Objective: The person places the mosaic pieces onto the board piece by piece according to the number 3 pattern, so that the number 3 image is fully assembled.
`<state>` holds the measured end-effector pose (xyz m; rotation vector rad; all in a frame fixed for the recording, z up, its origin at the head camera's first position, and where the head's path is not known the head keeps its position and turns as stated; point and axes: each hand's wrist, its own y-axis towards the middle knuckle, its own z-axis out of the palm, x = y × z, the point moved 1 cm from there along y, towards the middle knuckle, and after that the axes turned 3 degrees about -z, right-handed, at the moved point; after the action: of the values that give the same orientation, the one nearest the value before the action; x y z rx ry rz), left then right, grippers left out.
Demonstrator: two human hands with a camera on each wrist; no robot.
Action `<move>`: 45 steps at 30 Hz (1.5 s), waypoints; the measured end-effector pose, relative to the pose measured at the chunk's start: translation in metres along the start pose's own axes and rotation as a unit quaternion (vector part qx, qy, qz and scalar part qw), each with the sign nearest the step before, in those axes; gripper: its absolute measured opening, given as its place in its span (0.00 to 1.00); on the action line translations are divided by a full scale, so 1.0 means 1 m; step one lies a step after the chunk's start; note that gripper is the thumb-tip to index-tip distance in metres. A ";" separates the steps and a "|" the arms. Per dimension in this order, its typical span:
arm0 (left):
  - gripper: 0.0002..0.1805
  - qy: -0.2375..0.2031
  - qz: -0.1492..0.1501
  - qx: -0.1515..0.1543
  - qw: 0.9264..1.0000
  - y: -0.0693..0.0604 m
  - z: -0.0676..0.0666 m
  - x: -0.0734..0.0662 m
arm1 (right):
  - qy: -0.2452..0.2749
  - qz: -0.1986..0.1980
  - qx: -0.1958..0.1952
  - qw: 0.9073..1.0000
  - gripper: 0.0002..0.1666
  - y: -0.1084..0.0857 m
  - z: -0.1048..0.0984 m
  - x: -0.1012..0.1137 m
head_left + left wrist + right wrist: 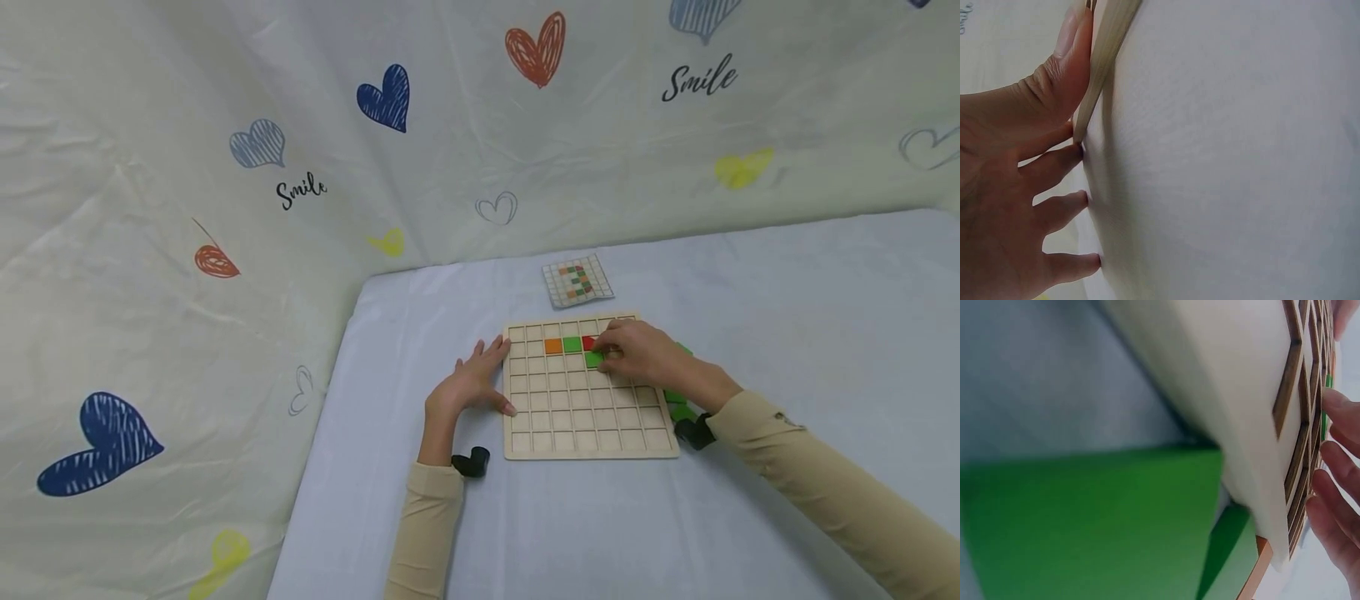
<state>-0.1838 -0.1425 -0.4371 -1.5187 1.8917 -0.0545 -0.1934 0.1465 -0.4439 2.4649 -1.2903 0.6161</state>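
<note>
A wooden grid board (592, 421) lies flat on the white cloth. In its upper rows sit an orange tile (553, 347), a green tile (572, 344), a partly covered red tile (589, 342) and, below that one, a second green tile (593, 360). My left hand (471, 383) spreads along the board's left edge; in the left wrist view the thumb (1069, 62) lies against the wooden rim and the fingertips reach down to the cloth. My right hand (645, 354) is over the board, its fingertips at the red and lower green tiles, loosely bent in the right wrist view.
Several loose green tiles (675, 397) lie against the board's right side, with an orange edge (1257, 565) among them in the right wrist view. A card (577, 282) printed with a coloured grid pattern lies behind the board. A heart-printed curtain (450, 167) hangs behind the table.
</note>
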 end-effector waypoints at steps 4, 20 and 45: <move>0.65 -0.003 0.000 0.000 1.000 0.000 0.001 0.000 | 0.005 -0.005 -0.008 1.000 0.15 -0.001 -0.001 0.001; 0.65 -0.003 -0.005 0.003 1.000 0.000 0.007 -0.004 | 0.007 0.010 -0.035 0.999 0.11 -0.032 -0.018 -0.015; 0.65 0.013 -0.009 -0.004 1.000 0.002 0.001 -0.001 | -0.008 0.047 -0.035 0.998 0.12 -0.057 -0.031 -0.051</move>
<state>-0.1849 -0.1402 -0.4387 -1.5476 1.9005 -0.0743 -0.1793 0.2281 -0.4460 2.3695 -1.4161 0.5647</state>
